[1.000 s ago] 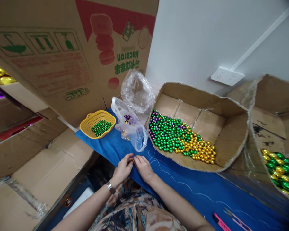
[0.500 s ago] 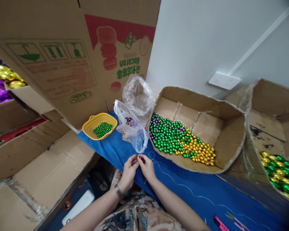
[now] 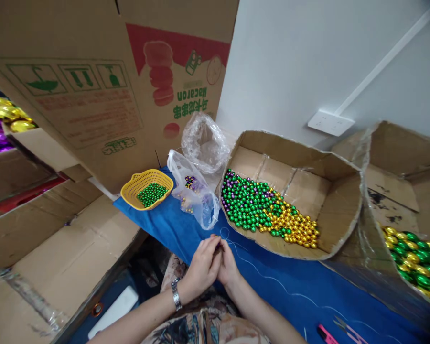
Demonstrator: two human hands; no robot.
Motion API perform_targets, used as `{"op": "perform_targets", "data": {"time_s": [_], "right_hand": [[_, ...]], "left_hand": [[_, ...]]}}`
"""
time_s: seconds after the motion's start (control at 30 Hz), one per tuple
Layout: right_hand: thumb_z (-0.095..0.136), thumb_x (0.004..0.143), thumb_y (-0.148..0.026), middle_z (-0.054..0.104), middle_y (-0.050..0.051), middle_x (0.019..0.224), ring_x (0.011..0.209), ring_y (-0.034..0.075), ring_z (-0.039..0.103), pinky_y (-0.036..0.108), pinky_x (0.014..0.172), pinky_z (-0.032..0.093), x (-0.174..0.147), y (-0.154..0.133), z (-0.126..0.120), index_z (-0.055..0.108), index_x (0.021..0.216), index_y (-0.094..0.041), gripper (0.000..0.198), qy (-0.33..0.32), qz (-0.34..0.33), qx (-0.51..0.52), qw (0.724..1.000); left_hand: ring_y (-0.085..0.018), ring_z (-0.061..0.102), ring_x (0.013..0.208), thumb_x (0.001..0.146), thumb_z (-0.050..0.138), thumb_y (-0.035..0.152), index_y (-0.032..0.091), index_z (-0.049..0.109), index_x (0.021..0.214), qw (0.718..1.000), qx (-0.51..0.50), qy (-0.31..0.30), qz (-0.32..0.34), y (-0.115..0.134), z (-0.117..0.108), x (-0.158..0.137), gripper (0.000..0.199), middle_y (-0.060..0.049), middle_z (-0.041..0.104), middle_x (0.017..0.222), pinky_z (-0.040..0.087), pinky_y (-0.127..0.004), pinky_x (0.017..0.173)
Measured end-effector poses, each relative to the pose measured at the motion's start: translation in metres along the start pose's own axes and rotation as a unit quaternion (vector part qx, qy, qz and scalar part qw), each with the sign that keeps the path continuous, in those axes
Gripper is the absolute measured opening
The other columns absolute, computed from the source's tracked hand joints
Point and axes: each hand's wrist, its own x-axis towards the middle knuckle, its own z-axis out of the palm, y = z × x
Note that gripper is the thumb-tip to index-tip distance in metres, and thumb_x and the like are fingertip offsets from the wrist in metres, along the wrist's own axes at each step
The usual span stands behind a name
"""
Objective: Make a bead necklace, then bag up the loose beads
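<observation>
1. On a blue-clothed tabletop [image 3: 304, 282], a person's left hand [image 3: 202, 265] and right hand [image 3: 229, 268] are meeting at the near edge, the fingers of both closing around small shiny beads [image 3: 218, 245]. Purple and a fleck of gold are showing between the fingertips; the exact number is staying hidden, as is any thread passing through them.

2. Just beyond the hands, a thin white thread [image 3: 266, 275] is running loose across the cloth, forming a small loop near the fingertips and trailing toward pink-handled scissors [image 3: 356, 334] and a pink cutter [image 3: 327, 335].

3. To the right, a cut-down carton [image 3: 310, 184] is holding a bank of green, gold and purple balls [image 3: 251, 205]; a clear plastic bag [image 3: 208, 212] with more small beads is lying ahead, and a yellow basket [image 3: 128, 191] is carrying green beads [image 3: 152, 195] on the left.

4. Trouble could be coming from the grip: such small, smooth pieces could be slipping out if the pinch is loosening, and rolling off the edge close below.

5. The slack thread could be knotting where its loop is lying, or snagging on the scissors' blades if someone is pulling it sharply. A sleeveless forearm could be dragging it, too.
</observation>
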Motion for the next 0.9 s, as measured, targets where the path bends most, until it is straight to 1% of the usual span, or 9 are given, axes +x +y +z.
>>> {"op": "perform_targets", "data": {"time_s": [0.1,0.2,0.33,0.43,0.53,0.63,0.7,0.8,0.9], "right_hand": [[0.06,0.077,-0.033,0.069,0.002,0.079,0.075,0.015,0.066,0.027,0.076,0.056,-0.005,-0.019,0.017,0.066,0.082,-0.019,0.016,0.032,0.084,0.134,0.987],[0.061,0.079,-0.03,0.067,0.001,0.079,0.069,0.012,0.064,0.022,0.064,0.055,-0.003,-0.049,0.04,0.065,0.086,-0.019,0.013,-0.001,0.082,0.147,0.986],[0.062,0.081,-0.033,0.064,0.0,0.077,0.063,0.009,0.058,0.017,0.051,0.048,0.034,-0.09,0.085,0.062,0.09,-0.018,0.017,-0.094,0.017,0.095,0.991],[0.053,0.087,-0.037,0.064,0.001,0.083,0.068,0.01,0.059,0.019,0.059,0.051,0.084,-0.107,0.123,0.06,0.097,-0.018,0.023,-0.083,-0.113,-0.087,0.986],[0.05,0.088,-0.038,0.066,0.003,0.093,0.085,0.014,0.062,0.028,0.076,0.054,0.126,-0.112,0.147,0.061,0.104,-0.019,0.027,-0.064,-0.198,-0.308,0.928],[0.062,0.081,-0.033,0.066,0.005,0.107,0.104,0.018,0.059,0.036,0.096,0.046,0.142,-0.112,0.149,0.065,0.102,-0.02,0.025,-0.08,-0.228,-0.38,0.893],[0.059,0.084,-0.03,0.065,0.007,0.113,0.105,0.018,0.059,0.037,0.1,0.043,0.138,-0.111,0.143,0.066,0.106,-0.02,0.025,-0.1,-0.272,-0.448,0.846],[0.048,0.091,-0.029,0.065,0.007,0.111,0.098,0.017,0.062,0.035,0.095,0.047,0.119,-0.11,0.133,0.064,0.112,-0.019,0.028,-0.118,-0.375,-0.502,0.77],[0.044,0.093,-0.027,0.064,0.009,0.108,0.104,0.018,0.059,0.034,0.096,0.046,0.093,-0.107,0.128,0.065,0.111,-0.018,0.028,-0.097,-0.476,-0.484,0.728]], "left_hand": [[-0.023,0.053,0.12,0.093,0.047,0.018,0.021,0.053,0.13,0.999,-0.016,0.013,0.049,0.013,-0.017,0.003,0.038,-0.012,0.059,0.127,0.046,-0.044,0.103],[-0.022,0.053,0.122,0.093,0.048,0.017,0.024,0.055,0.128,0.994,-0.032,0.077,0.069,0.024,-0.04,0.008,0.037,-0.011,0.057,0.13,0.046,-0.041,0.103],[-0.021,0.055,0.117,0.091,0.053,0.018,0.024,0.061,0.119,0.976,-0.031,0.205,0.066,0.026,-0.068,0.022,0.03,-0.008,0.061,0.123,0.045,-0.039,0.103],[-0.022,0.057,0.111,0.089,0.058,0.026,0.021,0.063,0.113,0.956,-0.086,0.279,-0.007,0.01,-0.082,0.037,0.025,-0.008,0.062,0.117,0.047,-0.037,0.098],[-0.018,0.06,0.094,0.079,0.067,0.03,0.02,0.06,0.108,0.874,-0.253,0.395,-0.124,-0.021,-0.093,0.046,0.031,-0.006,0.061,0.106,0.053,-0.029,0.078],[-0.013,0.058,0.072,0.074,0.07,0.025,0.018,0.055,0.094,0.744,-0.383,0.488,-0.246,-0.057,-0.109,0.045,0.026,0.0,0.056,0.085,0.053,-0.025,0.059],[-0.011,0.056,0.061,0.076,0.068,0.023,0.017,0.051,0.085,0.694,-0.394,0.517,-0.311,-0.077,-0.122,0.042,0.02,0.003,0.052,0.076,0.053,-0.026,0.054],[-0.009,0.053,0.053,0.077,0.068,0.024,0.017,0.048,0.081,0.676,-0.362,0.54,-0.347,-0.1,-0.143,0.043,0.022,0.004,0.05,0.069,0.051,-0.023,0.048],[-0.009,0.053,0.047,0.073,0.072,0.019,0.017,0.049,0.083,0.685,-0.331,0.538,-0.364,-0.116,-0.158,0.051,0.025,0.004,0.052,0.064,0.045,-0.018,0.04]]}}
